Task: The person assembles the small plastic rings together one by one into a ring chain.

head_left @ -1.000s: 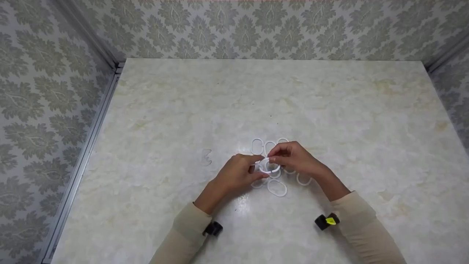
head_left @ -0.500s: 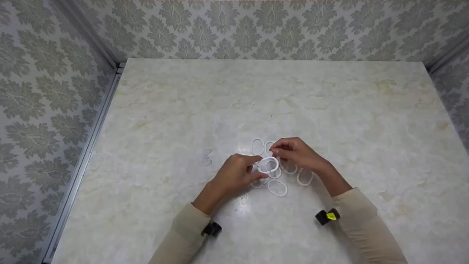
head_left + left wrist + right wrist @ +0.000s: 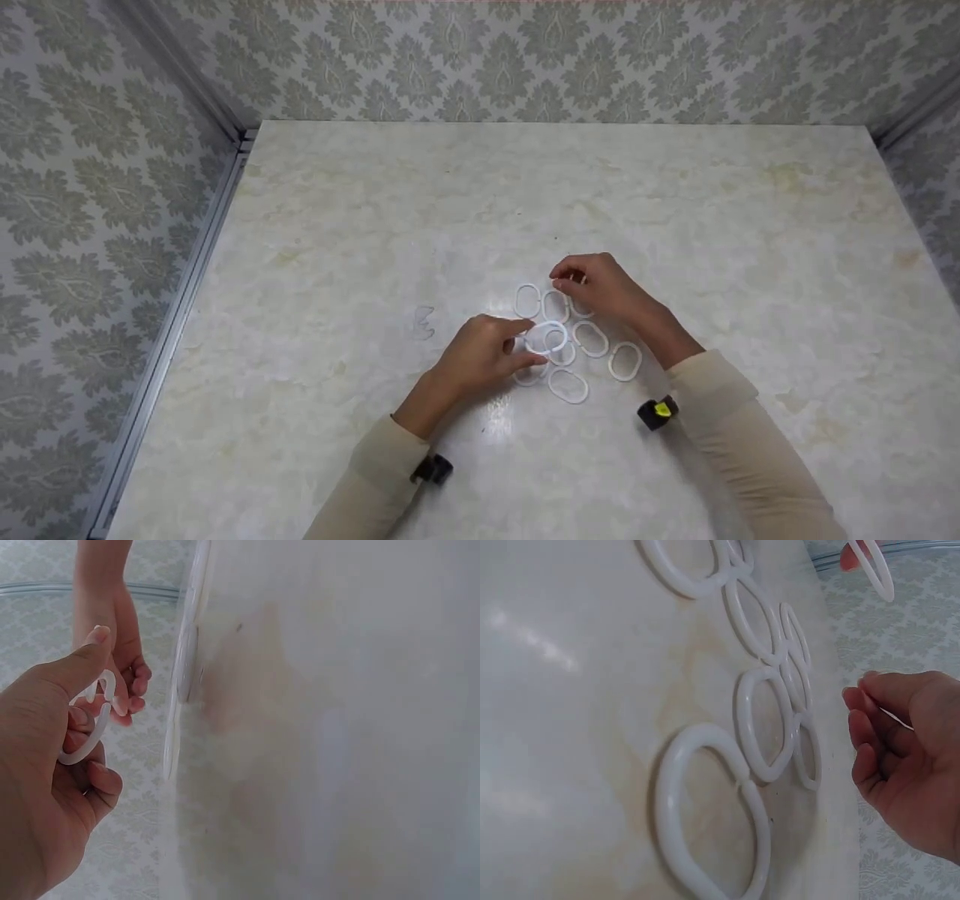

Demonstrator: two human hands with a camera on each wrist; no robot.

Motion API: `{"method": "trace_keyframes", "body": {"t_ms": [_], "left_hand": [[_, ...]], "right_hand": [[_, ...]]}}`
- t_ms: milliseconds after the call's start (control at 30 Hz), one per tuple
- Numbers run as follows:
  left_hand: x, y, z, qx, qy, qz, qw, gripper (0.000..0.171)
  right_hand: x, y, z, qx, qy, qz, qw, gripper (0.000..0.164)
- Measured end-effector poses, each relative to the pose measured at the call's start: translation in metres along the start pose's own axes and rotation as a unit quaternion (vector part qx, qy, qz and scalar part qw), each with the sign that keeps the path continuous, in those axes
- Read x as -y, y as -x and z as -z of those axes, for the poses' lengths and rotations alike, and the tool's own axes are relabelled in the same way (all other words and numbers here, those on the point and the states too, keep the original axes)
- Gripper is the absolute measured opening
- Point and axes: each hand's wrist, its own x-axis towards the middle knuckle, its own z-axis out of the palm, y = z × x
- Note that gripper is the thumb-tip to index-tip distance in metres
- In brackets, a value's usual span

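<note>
A white oval shower curtain ring (image 3: 565,333) is pinched between the thumb and fingers of my left hand (image 3: 480,356), raised over other rings. In the left wrist view the held ring (image 3: 97,736) shows a small gap in its loop. My right hand (image 3: 607,289) hovers over the far side of the ring group, its fingers loosely bent. No object shows between the right fingers (image 3: 864,727) in the right wrist view. Several like rings lie close together on the table, among them one at the right (image 3: 610,363) and one at the front (image 3: 550,384).
A clear, thin-outlined jagged shape (image 3: 429,324) lies left of the rings. The pale marbled table (image 3: 450,202) meets patterned walls (image 3: 502,67) at the back and sides. Black wrist cameras (image 3: 433,469) are strapped on both sleeves.
My right hand has drawn away from the held ring toward the back of the table, uncovering rings at the right. My left hand keeps its ring in nearly the same place.
</note>
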Motion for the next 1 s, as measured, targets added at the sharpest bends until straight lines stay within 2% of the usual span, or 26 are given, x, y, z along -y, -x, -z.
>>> {"method": "trace_keyframes", "body": {"t_ms": [133,267,533,700,867,1000], "left_hand": [[0.0,0.0,0.001,0.004,-0.005,0.005,1.0,0.035],[0.0,0.0,0.001,0.005,-0.006,0.006,0.9999,0.034],[0.003,0.001,0.001,0.001,-0.001,0.004,1.0,0.036],[0.003,0.0,0.002,0.0,0.001,0.004,1.0,0.032],[0.003,0.0,0.001,-0.001,-0.002,0.006,1.0,0.031],[0.003,0.0,0.001,-0.001,-0.001,0.007,1.0,0.032]], "right_hand": [[0.001,-0.008,0.003,0.017,0.04,0.001,0.999,0.019],[-0.001,-0.012,0.009,0.038,0.061,-0.022,0.997,0.021],[-0.021,-0.011,0.02,0.048,0.047,-0.024,0.997,0.021],[-0.028,-0.007,0.027,0.086,0.051,-0.036,0.994,0.031],[-0.028,-0.004,0.029,0.122,0.08,-0.022,0.989,0.046],[-0.026,-0.003,0.028,0.13,0.1,-0.024,0.986,0.045]]}}
